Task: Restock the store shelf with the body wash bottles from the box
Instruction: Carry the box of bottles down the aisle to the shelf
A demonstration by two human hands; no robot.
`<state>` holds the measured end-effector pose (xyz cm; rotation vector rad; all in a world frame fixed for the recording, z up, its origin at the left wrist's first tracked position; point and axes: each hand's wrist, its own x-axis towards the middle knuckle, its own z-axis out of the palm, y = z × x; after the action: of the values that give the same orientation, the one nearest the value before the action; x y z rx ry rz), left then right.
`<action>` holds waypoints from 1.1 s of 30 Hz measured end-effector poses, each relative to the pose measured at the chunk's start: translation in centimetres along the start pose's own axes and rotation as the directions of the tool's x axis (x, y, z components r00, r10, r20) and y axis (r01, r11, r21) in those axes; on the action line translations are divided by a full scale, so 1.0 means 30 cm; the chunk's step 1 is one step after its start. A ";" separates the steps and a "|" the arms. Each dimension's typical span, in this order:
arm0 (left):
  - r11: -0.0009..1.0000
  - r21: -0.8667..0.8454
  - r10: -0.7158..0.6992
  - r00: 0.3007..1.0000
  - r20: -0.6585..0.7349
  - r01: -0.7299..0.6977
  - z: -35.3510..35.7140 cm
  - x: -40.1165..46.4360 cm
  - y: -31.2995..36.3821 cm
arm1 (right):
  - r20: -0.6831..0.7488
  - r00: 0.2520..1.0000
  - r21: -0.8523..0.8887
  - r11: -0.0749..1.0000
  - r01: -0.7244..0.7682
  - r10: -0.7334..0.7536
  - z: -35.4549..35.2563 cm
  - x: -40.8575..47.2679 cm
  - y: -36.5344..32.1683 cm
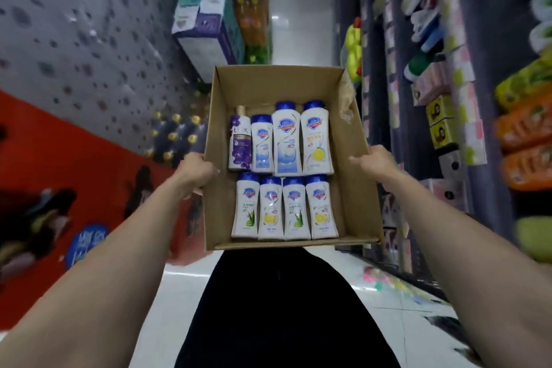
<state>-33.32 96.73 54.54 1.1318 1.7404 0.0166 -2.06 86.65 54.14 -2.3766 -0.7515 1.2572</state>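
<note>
An open cardboard box (277, 84) is held out in front of me over the aisle floor. Inside lie several white body wash bottles (286, 140) with blue caps, in two rows, plus one purple bottle (239, 140) at the far left of the back row. My left hand (195, 172) grips the box's left wall. My right hand (373, 160) holds the right wall, thumb over the rim. The store shelf (448, 92) runs along my right side, close to the box.
The shelf on the right carries tissue packs, soap boxes and orange and green pouches (528, 134). Stacked cartons (206, 30) and drink bottles (176, 137) stand on the left by a grey and red wall. A white tiled floor (298, 24) stretches ahead.
</note>
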 end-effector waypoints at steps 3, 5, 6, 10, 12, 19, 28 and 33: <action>0.998 0.043 0.043 0.999 0.026 -0.044 -0.040 0.141 0.149 | -0.012 0.999 0.043 0.998 -0.047 0.047 -0.031 0.105 -0.087; 0.994 0.085 0.063 0.997 0.046 -0.067 -0.068 0.240 0.253 | -0.032 0.997 0.065 0.995 -0.070 0.073 -0.046 0.186 -0.138; 0.991 0.108 0.074 0.995 0.060 -0.081 -0.082 0.286 0.308 | -0.043 0.995 0.081 0.993 -0.082 0.085 -0.052 0.226 -0.159; 0.976 0.181 0.095 0.987 0.132 -0.118 -0.121 0.439 0.533 | -0.086 0.982 0.167 0.974 -0.150 0.166 -0.081 0.353 -0.228; 0.963 0.223 0.120 0.981 0.154 -0.153 -0.140 0.495 0.643 | -0.107 0.975 0.219 0.962 -0.166 0.193 -0.099 0.388 -0.272; 0.866 0.415 0.204 0.956 0.212 -0.277 -0.121 0.643 0.957 | -0.143 0.943 0.352 0.906 -0.235 0.300 -0.184 0.454 -0.394; 0.787 0.490 0.214 0.910 0.355 -0.376 -0.064 0.769 1.201 | -0.216 0.880 0.448 0.844 -0.295 0.423 -0.194 0.464 -0.412; 0.641 0.574 0.251 0.846 0.471 -0.509 -0.012 0.826 1.338 | -0.192 0.789 0.570 0.721 -0.394 0.584 -0.114 0.422 -0.427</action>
<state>-7.71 136.30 56.23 1.9141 1.1449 -0.5864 2.97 104.27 54.52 -2.3017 0.3472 0.9692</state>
